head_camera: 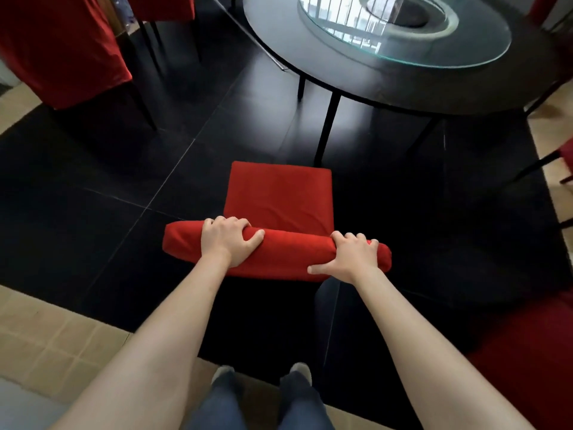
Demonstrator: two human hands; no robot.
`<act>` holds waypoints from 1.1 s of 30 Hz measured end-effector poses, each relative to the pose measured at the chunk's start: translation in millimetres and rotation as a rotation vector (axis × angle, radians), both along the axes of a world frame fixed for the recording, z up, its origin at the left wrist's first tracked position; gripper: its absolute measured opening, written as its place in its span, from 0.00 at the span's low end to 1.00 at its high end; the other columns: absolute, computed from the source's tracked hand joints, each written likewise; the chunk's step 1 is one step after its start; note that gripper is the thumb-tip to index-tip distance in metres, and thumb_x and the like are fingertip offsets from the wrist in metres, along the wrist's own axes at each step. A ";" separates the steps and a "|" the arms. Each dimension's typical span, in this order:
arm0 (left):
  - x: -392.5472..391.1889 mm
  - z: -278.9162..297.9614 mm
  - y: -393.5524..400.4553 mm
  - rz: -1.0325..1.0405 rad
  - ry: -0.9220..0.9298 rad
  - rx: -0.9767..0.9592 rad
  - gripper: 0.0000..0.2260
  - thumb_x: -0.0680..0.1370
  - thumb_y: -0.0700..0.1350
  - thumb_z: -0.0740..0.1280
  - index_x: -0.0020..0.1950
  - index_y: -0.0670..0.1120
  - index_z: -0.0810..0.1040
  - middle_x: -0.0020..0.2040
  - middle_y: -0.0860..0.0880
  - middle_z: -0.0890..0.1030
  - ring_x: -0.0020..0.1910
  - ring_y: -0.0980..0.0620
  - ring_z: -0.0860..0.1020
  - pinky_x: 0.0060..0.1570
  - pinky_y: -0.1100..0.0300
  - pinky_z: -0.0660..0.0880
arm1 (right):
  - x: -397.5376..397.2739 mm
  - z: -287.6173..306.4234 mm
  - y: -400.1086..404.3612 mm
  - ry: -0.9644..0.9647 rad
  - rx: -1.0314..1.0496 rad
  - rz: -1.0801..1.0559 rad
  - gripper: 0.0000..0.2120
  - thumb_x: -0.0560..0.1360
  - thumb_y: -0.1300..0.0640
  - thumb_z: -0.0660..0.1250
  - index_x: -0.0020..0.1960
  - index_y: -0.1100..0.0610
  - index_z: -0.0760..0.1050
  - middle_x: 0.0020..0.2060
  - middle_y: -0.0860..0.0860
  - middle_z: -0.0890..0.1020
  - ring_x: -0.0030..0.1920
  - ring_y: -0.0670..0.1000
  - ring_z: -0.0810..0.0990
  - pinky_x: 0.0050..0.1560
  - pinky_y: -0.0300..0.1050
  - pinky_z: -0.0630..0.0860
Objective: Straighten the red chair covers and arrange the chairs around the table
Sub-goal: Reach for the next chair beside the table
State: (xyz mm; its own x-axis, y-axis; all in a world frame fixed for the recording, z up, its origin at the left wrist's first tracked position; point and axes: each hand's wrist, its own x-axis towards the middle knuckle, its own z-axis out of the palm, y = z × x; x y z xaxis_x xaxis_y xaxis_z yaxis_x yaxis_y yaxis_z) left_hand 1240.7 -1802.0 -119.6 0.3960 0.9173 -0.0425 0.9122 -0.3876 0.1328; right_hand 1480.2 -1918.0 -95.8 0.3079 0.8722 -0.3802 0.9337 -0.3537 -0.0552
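- Two hands: your left hand [228, 240] and right hand [352, 256] gripped the chair [279, 197] backrest top, fingers curled over, likely for steering.
- Chair: faced the table [403, 85], near its edge, not yet tucked.

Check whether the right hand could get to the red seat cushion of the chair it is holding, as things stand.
Probably yes. The right hand grips the chair's backrest top, and the seat cushion lies just beyond it, uncovered, with nothing between them.
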 end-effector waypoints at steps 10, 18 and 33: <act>-12.8 0.5 -3.5 -0.125 -0.061 0.038 0.29 0.71 0.69 0.47 0.49 0.55 0.81 0.45 0.54 0.82 0.47 0.50 0.77 0.52 0.52 0.69 | -24.0 0.0 -24.2 -0.033 0.033 -0.117 0.47 0.54 0.19 0.60 0.63 0.47 0.69 0.55 0.48 0.77 0.60 0.54 0.72 0.66 0.60 0.61; -24.6 -0.7 0.1 -0.229 -0.058 0.043 0.30 0.71 0.69 0.46 0.52 0.55 0.81 0.48 0.54 0.82 0.49 0.50 0.77 0.53 0.53 0.68 | -49.3 1.3 -41.1 -0.039 0.047 -0.217 0.45 0.54 0.19 0.60 0.62 0.47 0.70 0.54 0.47 0.78 0.60 0.53 0.73 0.66 0.60 0.62; -22.3 -2.0 1.4 -0.282 -0.127 0.119 0.29 0.72 0.67 0.47 0.45 0.51 0.82 0.40 0.53 0.82 0.40 0.49 0.77 0.45 0.55 0.70 | -57.1 -2.3 -43.7 -0.076 0.024 -0.286 0.53 0.51 0.17 0.57 0.68 0.46 0.66 0.61 0.49 0.74 0.64 0.54 0.69 0.68 0.63 0.59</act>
